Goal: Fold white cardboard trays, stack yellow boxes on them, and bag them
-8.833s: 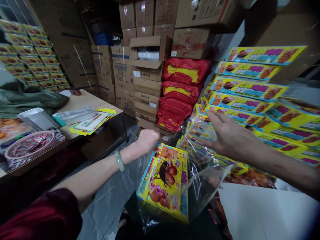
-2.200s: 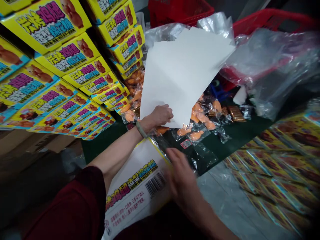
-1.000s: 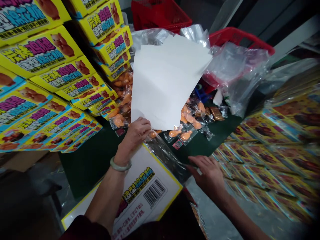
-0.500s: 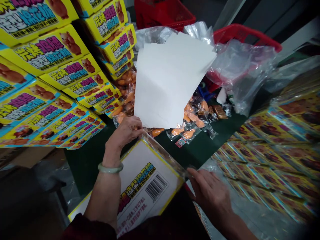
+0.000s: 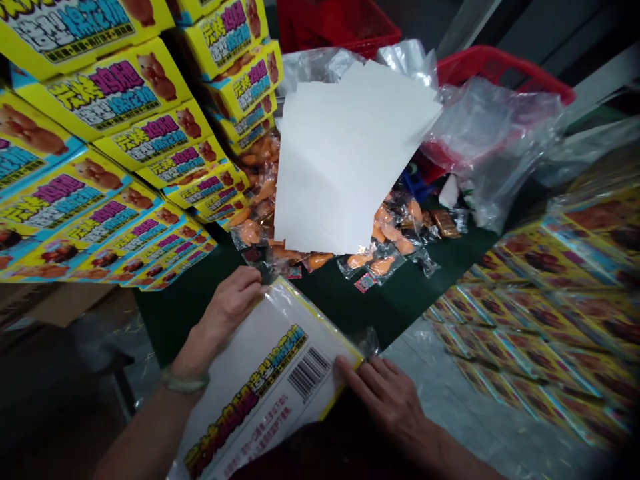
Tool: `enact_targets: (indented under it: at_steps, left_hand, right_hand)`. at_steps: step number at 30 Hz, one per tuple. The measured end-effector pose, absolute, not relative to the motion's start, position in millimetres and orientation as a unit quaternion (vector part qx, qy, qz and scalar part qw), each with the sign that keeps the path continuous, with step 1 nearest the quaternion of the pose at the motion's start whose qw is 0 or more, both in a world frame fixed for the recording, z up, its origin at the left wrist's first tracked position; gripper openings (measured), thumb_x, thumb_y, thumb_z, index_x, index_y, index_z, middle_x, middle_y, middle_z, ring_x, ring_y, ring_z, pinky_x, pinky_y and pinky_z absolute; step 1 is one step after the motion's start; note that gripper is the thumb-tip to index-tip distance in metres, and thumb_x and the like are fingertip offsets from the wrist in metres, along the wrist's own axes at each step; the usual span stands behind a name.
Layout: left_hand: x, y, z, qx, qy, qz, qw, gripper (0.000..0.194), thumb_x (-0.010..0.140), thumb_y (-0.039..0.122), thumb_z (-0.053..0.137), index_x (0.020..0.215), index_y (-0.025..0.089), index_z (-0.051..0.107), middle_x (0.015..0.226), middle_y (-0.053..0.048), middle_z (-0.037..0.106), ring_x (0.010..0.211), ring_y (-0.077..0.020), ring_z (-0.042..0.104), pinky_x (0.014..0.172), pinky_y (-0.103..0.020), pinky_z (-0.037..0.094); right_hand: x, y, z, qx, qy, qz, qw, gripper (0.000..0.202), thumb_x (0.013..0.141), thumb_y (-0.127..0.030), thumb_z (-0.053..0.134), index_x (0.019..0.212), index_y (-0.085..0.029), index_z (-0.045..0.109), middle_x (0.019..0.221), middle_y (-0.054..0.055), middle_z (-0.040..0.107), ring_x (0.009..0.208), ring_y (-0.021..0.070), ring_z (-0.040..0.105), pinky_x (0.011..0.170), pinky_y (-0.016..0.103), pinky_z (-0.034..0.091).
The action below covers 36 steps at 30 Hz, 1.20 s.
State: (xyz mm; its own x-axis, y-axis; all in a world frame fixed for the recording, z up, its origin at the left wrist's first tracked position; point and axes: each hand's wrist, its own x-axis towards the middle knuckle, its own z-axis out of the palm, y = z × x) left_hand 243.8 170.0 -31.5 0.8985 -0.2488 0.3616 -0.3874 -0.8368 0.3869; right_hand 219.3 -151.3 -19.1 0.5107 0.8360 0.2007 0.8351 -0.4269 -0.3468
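Note:
A flat white box (image 5: pixel 270 363) with a yellow edge, a barcode and coloured lettering lies tilted in front of me, inside a clear plastic bag (image 5: pixel 287 297). My left hand (image 5: pixel 225 313), with a pale green bangle on the wrist, is closed at its upper left edge. At the right corner my right hand (image 5: pixel 387 397) pinches it, thumb on top and fingers by the bag's loose end. The undersides of both hands' grips are hidden. White sheets (image 5: pixel 335 167) lie just beyond, over individually wrapped orange drumstick-shaped sweets (image 5: pixel 383 265).
Yellow printed boxes (image 5: pixel 165 140) are stacked high on the left. More bagged packs (image 5: pixel 540 313) stand in rows on the right. Red baskets (image 5: pixel 500 63) and clear plastic bags (image 5: pixel 505 127) sit behind the sheets on the dark green table (image 5: pixel 320 297).
My left hand has moved down and left along the bagged box's edge. My right hand has shifted inward, its thumb now on the box. The plastic lies flatter over the top edge.

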Motion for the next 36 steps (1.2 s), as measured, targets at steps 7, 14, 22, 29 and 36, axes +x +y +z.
enact_targets:
  at_steps: [7, 14, 22, 29, 36]
  left_hand:
    - [221.1, 187.3, -27.1, 0.960, -0.225, 0.009, 0.165, 0.021, 0.091, 0.019, 0.039, 0.076, 0.015, 0.054, 0.087, -0.005, 0.056, 0.083, -0.0154, 0.049, 0.075, -0.028, 0.042]
    - [219.6, 196.0, -26.2, 0.965, -0.225, -0.069, 0.118, 0.034, 0.093, 0.019, 0.028, 0.075, 0.017, 0.057, 0.083, -0.004, 0.057, 0.079, -0.0166, 0.049, 0.076, -0.028, 0.041]
    - [225.2, 203.7, -15.2, 0.921, -0.385, 0.005, -0.059, 0.030, 0.089, 0.010, 0.034, 0.072, 0.014, 0.058, 0.085, -0.011, 0.060, 0.077, -0.0215, 0.051, 0.070, -0.034, 0.039]
    - [208.9, 202.6, -9.3, 0.928, -0.341, -0.010, -0.153, 0.018, 0.083, 0.007, 0.045, 0.074, 0.013, 0.059, 0.086, -0.013, 0.061, 0.075, -0.0218, 0.053, 0.067, -0.035, 0.038]
    - [196.1, 207.5, -18.4, 0.945, -0.251, -0.101, -0.181, 0.014, 0.081, 0.006, 0.046, 0.079, 0.013, 0.058, 0.082, -0.008, 0.062, 0.061, -0.0175, 0.057, 0.055, -0.031, 0.038]
  right_hand:
    - [201.5, -151.2, -44.3, -0.814, -0.518, 0.046, 0.261, 0.044, 0.091, -0.010, 0.031, 0.134, -0.005, 0.031, 0.074, 0.006, 0.058, 0.065, 0.0147, 0.050, 0.059, 0.027, 0.045]
    - [190.2, -149.1, -59.0, -0.778, -0.496, 0.036, 0.385, 0.022, 0.090, -0.009, 0.029, 0.103, -0.014, 0.047, 0.074, 0.005, 0.057, 0.068, 0.0137, 0.052, 0.059, 0.024, 0.044]
    - [175.4, -142.7, -59.8, -0.837, -0.413, -0.022, 0.358, 0.019, 0.084, -0.005, 0.034, 0.089, -0.015, 0.050, 0.066, 0.001, 0.052, 0.059, 0.0127, 0.043, 0.056, 0.025, 0.033]
    - [176.5, -123.4, -46.3, -0.856, -0.426, -0.042, 0.288, 0.032, 0.089, -0.007, 0.028, 0.068, -0.015, 0.051, 0.060, 0.001, 0.044, 0.057, 0.0128, 0.036, 0.057, 0.027, 0.026]
    - [193.5, -113.1, -52.7, -0.867, -0.433, -0.045, 0.243, 0.038, 0.092, -0.009, 0.027, 0.064, -0.016, 0.052, 0.061, 0.003, 0.044, 0.059, 0.0142, 0.035, 0.058, 0.029, 0.023]
